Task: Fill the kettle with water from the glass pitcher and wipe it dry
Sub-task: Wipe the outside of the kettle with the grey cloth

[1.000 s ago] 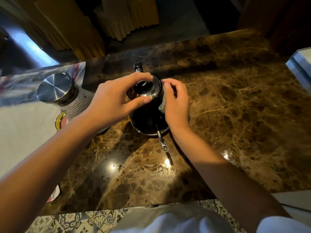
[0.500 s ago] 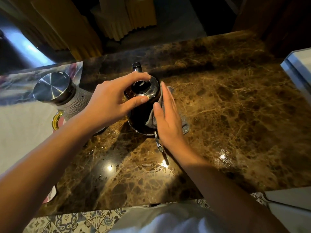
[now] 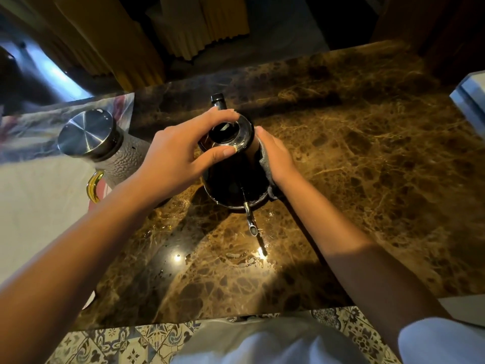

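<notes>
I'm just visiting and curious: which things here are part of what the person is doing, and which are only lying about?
In use: kettle, grey cloth, left hand, right hand, glass pitcher.
Lying about: white cloth, pale box.

Wide open counter (image 3: 367, 166) lies right of the kettle (image 3: 233, 185), while the pitcher (image 3: 105, 145) crowds close on its left and the spout (image 3: 250, 222) juts toward the near edge.

Brown marble countertop (image 3: 367, 179), patterned floor tiles (image 3: 110, 342), yellow pleated fabric (image 3: 199, 24), white cloth (image 3: 39, 206)
</notes>
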`<state>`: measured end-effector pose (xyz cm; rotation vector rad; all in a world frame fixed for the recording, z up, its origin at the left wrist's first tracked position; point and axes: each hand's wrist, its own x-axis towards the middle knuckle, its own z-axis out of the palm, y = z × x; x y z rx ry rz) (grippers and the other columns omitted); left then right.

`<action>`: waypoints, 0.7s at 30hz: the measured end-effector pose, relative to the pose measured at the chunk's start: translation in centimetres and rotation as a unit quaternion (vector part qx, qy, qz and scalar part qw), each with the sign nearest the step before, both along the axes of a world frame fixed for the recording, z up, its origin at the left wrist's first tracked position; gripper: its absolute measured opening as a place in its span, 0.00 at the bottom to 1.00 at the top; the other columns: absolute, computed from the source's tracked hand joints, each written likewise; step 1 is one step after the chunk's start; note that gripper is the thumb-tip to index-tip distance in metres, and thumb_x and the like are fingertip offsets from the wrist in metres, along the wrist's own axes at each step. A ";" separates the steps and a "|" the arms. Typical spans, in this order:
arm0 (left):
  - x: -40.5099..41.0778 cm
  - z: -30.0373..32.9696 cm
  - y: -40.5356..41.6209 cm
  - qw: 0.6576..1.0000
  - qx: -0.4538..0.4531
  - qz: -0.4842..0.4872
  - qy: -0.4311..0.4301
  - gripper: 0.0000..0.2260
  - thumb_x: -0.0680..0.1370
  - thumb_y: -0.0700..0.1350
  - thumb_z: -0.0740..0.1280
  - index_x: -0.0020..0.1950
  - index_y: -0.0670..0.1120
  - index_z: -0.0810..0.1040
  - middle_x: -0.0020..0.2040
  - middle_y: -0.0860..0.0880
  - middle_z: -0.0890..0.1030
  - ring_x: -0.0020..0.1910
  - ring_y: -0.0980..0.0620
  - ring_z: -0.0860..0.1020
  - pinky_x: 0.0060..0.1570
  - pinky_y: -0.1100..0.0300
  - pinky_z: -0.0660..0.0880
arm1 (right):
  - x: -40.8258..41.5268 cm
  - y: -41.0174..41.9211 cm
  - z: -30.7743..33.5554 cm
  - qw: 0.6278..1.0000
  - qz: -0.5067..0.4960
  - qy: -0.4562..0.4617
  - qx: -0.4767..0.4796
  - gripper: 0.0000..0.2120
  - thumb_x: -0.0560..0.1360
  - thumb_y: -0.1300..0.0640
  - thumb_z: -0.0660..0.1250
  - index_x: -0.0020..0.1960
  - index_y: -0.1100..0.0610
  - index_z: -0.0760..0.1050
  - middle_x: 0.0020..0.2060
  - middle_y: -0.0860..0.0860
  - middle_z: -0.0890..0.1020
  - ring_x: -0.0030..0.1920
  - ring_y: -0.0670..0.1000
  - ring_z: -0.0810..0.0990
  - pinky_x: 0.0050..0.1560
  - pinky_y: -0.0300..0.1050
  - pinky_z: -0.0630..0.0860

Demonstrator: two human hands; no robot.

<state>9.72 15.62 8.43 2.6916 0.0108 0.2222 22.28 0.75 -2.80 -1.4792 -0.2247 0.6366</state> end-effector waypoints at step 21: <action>0.0 -0.5 0.4 0.998 -0.056 -0.001 -0.013 0.23 0.80 0.57 0.67 0.75 0.58 0.71 0.74 0.53 0.74 0.76 0.57 0.68 0.72 0.48 0.71 | -1.3 -6.7 -3.7 0.918 0.174 -0.334 -0.127 0.56 0.67 0.42 0.82 0.84 0.42 0.50 0.84 0.47 0.58 0.81 0.41 0.57 0.75 0.26 0.53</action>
